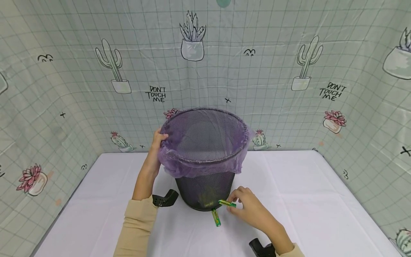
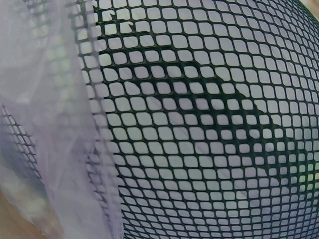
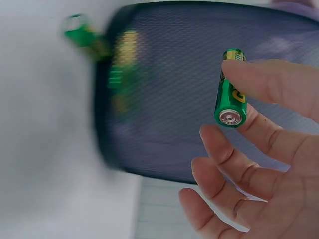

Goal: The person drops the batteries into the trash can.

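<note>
A black mesh wastebasket (image 1: 205, 189) lined with a purple bag (image 1: 189, 169) stands on the table, the bag folded over its rim. My left hand (image 1: 158, 138) grips the rim at its left side, thumb inside; in the left wrist view the mesh (image 2: 199, 124) fills most of the picture. Low at the basket's front right, my right hand (image 1: 247, 207) pinches a green and gold battery (image 3: 232, 92) between thumb and finger, the other fingers spread. Another green battery (image 1: 216, 217) lies by the basket's base. Through the mesh, blurred green and yellow shapes (image 3: 122, 64) show inside at the bottom.
A white cloth (image 1: 289, 185) covers the table. Behind and at both sides rises a gridded curtain (image 1: 205, 78) printed with cacti. Each wrist carries a black camera mount, the left mount (image 1: 165, 198) close to the basket's side.
</note>
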The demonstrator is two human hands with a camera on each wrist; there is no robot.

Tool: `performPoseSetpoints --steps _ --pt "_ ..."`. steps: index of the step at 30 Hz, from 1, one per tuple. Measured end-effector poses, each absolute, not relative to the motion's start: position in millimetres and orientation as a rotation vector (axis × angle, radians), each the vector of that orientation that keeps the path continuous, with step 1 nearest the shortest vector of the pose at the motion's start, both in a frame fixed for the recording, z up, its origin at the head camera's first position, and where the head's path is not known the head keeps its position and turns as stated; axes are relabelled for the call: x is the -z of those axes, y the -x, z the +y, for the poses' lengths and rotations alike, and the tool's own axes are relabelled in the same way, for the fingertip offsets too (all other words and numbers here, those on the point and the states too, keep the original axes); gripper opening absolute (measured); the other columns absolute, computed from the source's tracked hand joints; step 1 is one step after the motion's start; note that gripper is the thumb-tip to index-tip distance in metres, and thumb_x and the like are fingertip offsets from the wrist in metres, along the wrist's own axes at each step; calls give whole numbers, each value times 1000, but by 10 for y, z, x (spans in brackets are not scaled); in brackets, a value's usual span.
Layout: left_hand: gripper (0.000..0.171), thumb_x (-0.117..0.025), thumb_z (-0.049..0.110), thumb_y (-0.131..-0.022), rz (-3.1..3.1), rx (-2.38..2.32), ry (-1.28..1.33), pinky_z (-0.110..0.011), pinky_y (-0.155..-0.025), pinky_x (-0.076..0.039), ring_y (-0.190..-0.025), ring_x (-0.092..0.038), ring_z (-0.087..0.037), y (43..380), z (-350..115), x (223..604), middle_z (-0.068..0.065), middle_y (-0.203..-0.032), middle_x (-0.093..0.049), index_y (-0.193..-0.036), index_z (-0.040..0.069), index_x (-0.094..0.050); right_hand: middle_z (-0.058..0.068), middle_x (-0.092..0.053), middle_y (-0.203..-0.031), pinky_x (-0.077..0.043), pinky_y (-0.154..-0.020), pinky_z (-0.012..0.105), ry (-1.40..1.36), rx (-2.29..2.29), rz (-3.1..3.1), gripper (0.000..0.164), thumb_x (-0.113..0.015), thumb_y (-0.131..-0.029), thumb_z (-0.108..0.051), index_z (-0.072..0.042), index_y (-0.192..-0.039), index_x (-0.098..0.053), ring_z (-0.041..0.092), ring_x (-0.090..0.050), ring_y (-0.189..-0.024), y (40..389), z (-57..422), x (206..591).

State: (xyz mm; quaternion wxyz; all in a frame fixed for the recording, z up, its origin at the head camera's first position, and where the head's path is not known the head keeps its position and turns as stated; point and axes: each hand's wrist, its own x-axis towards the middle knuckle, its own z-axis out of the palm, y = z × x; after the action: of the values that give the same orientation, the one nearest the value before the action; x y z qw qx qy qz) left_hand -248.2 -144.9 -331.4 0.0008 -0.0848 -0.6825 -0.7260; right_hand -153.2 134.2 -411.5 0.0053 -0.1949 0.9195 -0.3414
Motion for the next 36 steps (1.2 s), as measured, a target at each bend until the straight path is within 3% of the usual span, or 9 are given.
performPoseSetpoints --steps 14,24,36 --pt "60 -34 34 -82 -2153 2279 241 -40 -97 -22 -119 -28 -27 2483 -1451 3312 -7 -130 -27 -138 18 -18 -13 -52 -94 -44 -81 31 831 1036 3099 13 -68 -83 -19 -20 -92 -59 8 -45 -94 1329 1393 3267" --pt "59 -34 34 -82 -2141 2284 237 -36 -94 -24 -116 -30 -26 2488 -1452 3308 -7 -127 -29 -137 17 -19 -6 -54 -95 -40 -80 36 932 1115 3148 14 -67 -83 -15 -16 -94 -59 14 -45 -91 1504 1406 2818" --pt "55 -33 34 -83 -2149 2277 268 -37 -95 -23 -117 -29 -26 2483 -1450 3298 -6 -126 -29 -134 17 -21 5 -55 -96 -40 -79 36 833 1016 3189 17 -67 -84 -17 -7 -98 -62 22 -48 -93 1851 1308 2536"
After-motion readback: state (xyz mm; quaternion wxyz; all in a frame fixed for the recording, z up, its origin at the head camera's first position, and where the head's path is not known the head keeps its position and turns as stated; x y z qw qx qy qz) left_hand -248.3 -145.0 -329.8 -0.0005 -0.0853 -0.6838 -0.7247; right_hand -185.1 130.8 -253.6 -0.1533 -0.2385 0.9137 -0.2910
